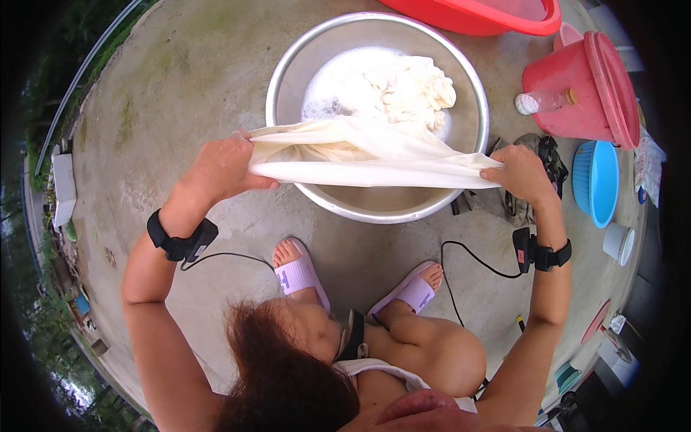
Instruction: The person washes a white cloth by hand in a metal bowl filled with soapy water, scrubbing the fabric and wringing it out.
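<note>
A cream-white cloth [378, 162] is stretched taut over the near part of a large metal basin [345, 202]. My left hand [224, 164] grips one end of it at the basin's left side, and my right hand [521, 170] grips the other end at the right. Beyond the stretched edge the cloth sags down toward a crumpled cream heap [415, 92] in the basin; whether both are one piece I cannot tell. White suds [337, 81] lie around the heap.
Beyond the basin is a red plastic tub [475, 24]. To the right stand a red bucket [567, 89], a corked clear bottle [545, 101], a blue basin [591, 181] and a white tub [618, 243]. Dark and olive cloths [518, 202] lie beside the basin on the concrete floor [189, 81].
</note>
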Demonstrator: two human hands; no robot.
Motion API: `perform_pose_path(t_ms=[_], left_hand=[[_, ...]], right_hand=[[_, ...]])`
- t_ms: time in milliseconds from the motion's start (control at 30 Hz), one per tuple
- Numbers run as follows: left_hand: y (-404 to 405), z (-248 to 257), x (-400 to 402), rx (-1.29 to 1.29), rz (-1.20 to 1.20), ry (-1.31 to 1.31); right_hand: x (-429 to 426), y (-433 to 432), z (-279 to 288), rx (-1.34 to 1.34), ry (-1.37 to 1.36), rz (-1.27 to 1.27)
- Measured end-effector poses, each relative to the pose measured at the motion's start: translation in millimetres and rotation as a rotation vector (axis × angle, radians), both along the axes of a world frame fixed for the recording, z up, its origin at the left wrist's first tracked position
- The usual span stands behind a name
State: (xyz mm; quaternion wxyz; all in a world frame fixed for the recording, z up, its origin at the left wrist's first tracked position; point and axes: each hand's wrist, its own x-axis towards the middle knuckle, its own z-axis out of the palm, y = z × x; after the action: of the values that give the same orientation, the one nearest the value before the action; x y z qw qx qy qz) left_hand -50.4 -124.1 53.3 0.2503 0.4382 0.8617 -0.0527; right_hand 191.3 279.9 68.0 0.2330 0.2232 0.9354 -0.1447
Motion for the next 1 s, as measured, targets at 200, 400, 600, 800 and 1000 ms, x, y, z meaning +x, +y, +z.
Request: perform_pose_path(t_ms=[200,400,600,800,1000], left_hand=[[4,29,11,0.291,-0.013,0.114],[19,10,24,-0.047,-0.126,-0.154],[4,-25,56,0.255,-0.255,-0.148],[-2,-41,77,0.600,-0.167,-0.714],[-10,-48,67,0.575,0.648,-1.234]], right_hand=[[4,16,19,-0.211,1.096,-0.448],[5,13,-9,-1.048,1.269,-0.739],[28,27,-28,-1.618,1.310,-0.807],[32,54,-45,-1.937,1.049,-0.458],[62,65,-46,-1.650,1.259,-0.751]])
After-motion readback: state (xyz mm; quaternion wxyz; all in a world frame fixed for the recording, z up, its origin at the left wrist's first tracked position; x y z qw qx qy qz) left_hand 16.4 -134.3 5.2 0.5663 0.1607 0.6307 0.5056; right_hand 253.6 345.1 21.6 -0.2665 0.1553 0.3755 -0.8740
